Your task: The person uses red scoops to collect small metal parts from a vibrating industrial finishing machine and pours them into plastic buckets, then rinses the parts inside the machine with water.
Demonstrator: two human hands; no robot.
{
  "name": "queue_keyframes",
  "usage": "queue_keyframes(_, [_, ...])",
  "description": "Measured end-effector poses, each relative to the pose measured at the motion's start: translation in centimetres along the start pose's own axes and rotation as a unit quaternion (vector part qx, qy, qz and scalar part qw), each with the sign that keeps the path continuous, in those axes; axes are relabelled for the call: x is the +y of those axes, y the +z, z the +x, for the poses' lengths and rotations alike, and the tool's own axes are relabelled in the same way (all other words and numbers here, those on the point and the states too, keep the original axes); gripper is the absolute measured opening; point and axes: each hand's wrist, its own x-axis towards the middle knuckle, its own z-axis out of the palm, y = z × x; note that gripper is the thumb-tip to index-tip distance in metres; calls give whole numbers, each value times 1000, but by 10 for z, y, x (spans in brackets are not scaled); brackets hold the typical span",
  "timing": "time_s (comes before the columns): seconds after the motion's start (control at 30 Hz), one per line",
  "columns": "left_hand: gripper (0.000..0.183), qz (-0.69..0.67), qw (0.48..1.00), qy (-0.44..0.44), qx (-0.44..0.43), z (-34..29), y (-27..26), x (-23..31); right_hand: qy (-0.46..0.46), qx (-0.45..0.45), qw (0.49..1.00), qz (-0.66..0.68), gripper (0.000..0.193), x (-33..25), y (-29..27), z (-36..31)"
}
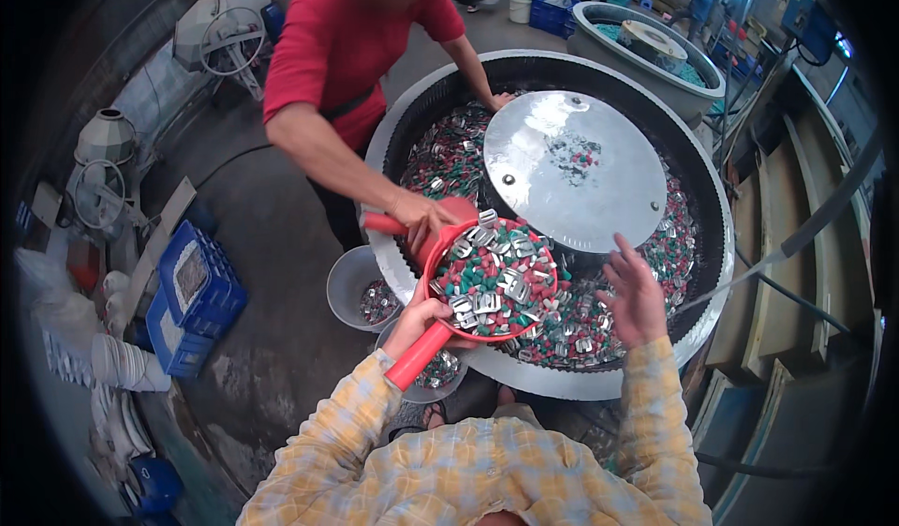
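My left hand grips a red long-handled scoop at the base of its handle. The scoop is heaped with silvery metal buckles mixed with small red and green pellets. My right hand is open, fingers spread, holding nothing over the right side of a big round tub. More buckles and pellets fill the tub's ring-shaped channel, around a round metal cover in the centre. Across from me, a co-worker's hand is on a second red scoop, touching or right beside mine.
Two pale buckets holding buckles stand below the tub's left rim. Blue crates are stacked at the left. A co-worker in a red shirt leans over the far left rim. A second round tub stands behind. A hose crosses at right.
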Motion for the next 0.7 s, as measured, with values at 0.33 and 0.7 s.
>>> queue_keyframes(0.33, [48,9,974,161,161,-95,-39,4,-19,118,993,21,46,21,-66,-27])
queue_keyframes(0.7, [88,473,742,255,400,-129,-141,-41,2,137,990,-38,51,33,-63,-28])
